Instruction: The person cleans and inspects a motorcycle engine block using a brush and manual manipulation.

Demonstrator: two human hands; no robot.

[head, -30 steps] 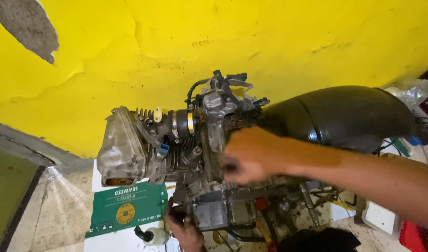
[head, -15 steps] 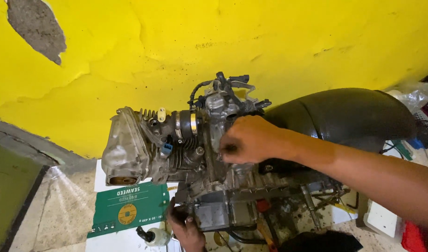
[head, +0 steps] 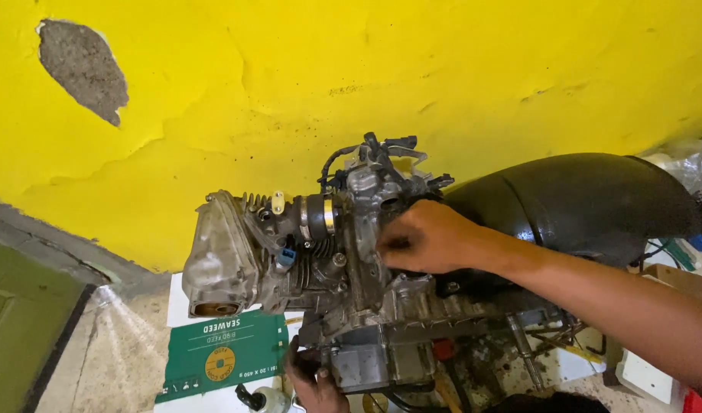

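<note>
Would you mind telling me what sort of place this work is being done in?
Probably a small, informal repair workshop: a grimy engine stands on the floor against a peeling yellow wall, beside a black cover, and the right hand works on it.

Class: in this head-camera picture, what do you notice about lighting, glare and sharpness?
Head view: even light on the yellow wall; soft glare on the black cover; engine sharp; right hand slightly soft; left hand cut by the lower edge.
</note>
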